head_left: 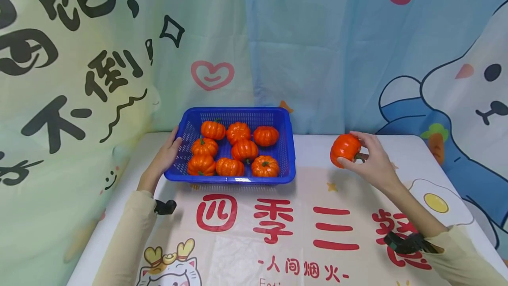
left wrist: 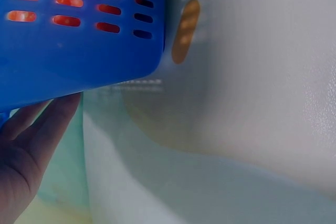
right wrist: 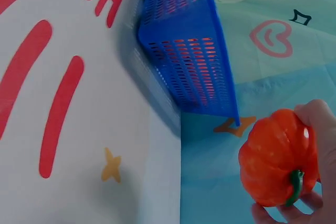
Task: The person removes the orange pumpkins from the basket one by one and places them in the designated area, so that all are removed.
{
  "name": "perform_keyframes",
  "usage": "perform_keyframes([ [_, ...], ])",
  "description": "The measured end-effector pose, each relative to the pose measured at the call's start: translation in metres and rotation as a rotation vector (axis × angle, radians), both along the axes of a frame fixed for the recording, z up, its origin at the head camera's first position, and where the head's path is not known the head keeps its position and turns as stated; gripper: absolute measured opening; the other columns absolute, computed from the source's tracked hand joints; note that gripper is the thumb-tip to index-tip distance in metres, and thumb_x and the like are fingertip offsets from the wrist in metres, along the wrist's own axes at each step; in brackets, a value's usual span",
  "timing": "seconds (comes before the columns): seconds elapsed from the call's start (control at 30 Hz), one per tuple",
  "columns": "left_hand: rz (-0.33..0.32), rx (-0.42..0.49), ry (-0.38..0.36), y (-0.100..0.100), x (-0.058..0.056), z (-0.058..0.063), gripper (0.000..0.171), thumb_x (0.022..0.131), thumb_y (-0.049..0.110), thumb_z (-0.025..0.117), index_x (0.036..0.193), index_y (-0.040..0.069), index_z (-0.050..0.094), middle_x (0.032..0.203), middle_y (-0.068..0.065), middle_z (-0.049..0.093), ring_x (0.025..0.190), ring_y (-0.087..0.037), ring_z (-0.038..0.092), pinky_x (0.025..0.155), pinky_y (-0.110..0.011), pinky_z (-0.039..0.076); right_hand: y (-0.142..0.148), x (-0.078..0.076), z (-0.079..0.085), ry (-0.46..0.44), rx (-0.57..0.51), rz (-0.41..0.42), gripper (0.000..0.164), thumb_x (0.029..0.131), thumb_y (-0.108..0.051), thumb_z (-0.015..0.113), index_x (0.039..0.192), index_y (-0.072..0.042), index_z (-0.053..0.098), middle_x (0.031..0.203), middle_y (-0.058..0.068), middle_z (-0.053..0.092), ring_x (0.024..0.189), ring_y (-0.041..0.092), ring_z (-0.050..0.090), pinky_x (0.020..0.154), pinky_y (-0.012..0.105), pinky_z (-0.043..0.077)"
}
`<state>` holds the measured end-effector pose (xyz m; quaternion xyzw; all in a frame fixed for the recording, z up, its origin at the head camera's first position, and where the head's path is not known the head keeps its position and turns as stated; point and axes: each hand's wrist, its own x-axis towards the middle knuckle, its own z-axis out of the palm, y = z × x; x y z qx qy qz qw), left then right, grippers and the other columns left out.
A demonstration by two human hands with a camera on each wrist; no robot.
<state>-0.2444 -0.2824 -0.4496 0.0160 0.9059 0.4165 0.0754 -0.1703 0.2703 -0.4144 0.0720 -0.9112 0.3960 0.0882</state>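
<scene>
A small shiny orange pumpkin (head_left: 345, 150) with a green stem is held up by my right hand (head_left: 371, 158), fingers and thumb around it. The right wrist view shows this pumpkin (right wrist: 278, 158) with its stem towards the palm side. Left of it stands a blue plastic basket (head_left: 230, 179) with slotted walls, holding several similar pumpkins (head_left: 265, 166). My left hand (head_left: 164, 156) rests against the basket's left side at the rim. In the left wrist view, straight fingers (left wrist: 55, 119) touch the basket's edge (left wrist: 105, 66); their tips are partly hidden behind it.
The white table (head_left: 309, 144) carries a printed cover with red characters (head_left: 337, 226) and cartoon figures. A patterned curtain (head_left: 297, 56) hangs right behind the table's back edge. Dark wrist cameras (head_left: 405, 242) sit at both sleeves.
</scene>
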Motion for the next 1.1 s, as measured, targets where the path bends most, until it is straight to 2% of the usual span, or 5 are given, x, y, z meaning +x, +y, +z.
perform_keyframes([
  [0.17,0.003,-0.003,-0.013,0.001,0.000,0.002,0.060,0.106,0.039,0.022,0.157,0.021,-0.003,0.164,-0.016,0.005,0.149,-0.045,0.012,0.118,-0.063,0.011,-0.001,0.004,-0.005,-0.006,0.037,-0.003,0.078,0.082,-0.025,0.076,0.142,0.001,0.035,0.138,0.025,0.043,0.119,0.041,0.044,0.085,0.052,0.053],
  [0.27,0.005,0.003,-0.016,0.001,0.001,0.003,0.060,0.106,0.040,0.022,0.157,0.021,-0.003,0.164,-0.015,0.005,0.149,-0.045,0.012,0.118,-0.063,0.010,0.000,0.004,-0.007,-0.018,0.050,-0.001,0.078,0.082,-0.027,0.075,0.144,-0.001,0.036,0.139,0.026,0.041,0.119,0.042,0.043,0.084,0.064,0.052],
  [0.63,0.004,0.010,-0.020,0.001,0.001,0.002,0.061,0.106,0.040,0.021,0.157,0.020,-0.004,0.165,-0.014,0.003,0.149,-0.044,0.011,0.118,-0.064,0.009,-0.005,-0.016,-0.032,-0.241,0.145,-0.007,0.088,0.084,-0.041,0.071,0.148,0.003,0.028,0.142,0.030,0.037,0.125,0.046,0.039,0.090,0.061,0.051],
  [0.9,0.007,0.013,-0.015,0.001,0.003,0.003,0.060,0.106,0.039,0.022,0.157,0.021,-0.004,0.164,-0.015,0.004,0.149,-0.044,0.011,0.119,-0.063,0.010,-0.033,-0.069,-0.049,-0.306,0.213,-0.007,0.082,0.085,-0.045,0.068,0.146,-0.003,0.034,0.140,0.028,0.040,0.124,0.044,0.042,0.096,0.059,0.048],
  [1.1,0.009,0.011,-0.018,0.003,0.001,0.002,0.061,0.106,0.040,0.022,0.157,0.022,-0.004,0.165,-0.014,0.004,0.150,-0.042,0.010,0.119,-0.062,0.008,-0.052,-0.105,-0.066,-0.283,0.205,0.023,0.086,0.084,-0.041,0.070,0.146,0.004,0.032,0.139,0.030,0.042,0.120,0.044,0.046,0.102,0.058,0.045],
])
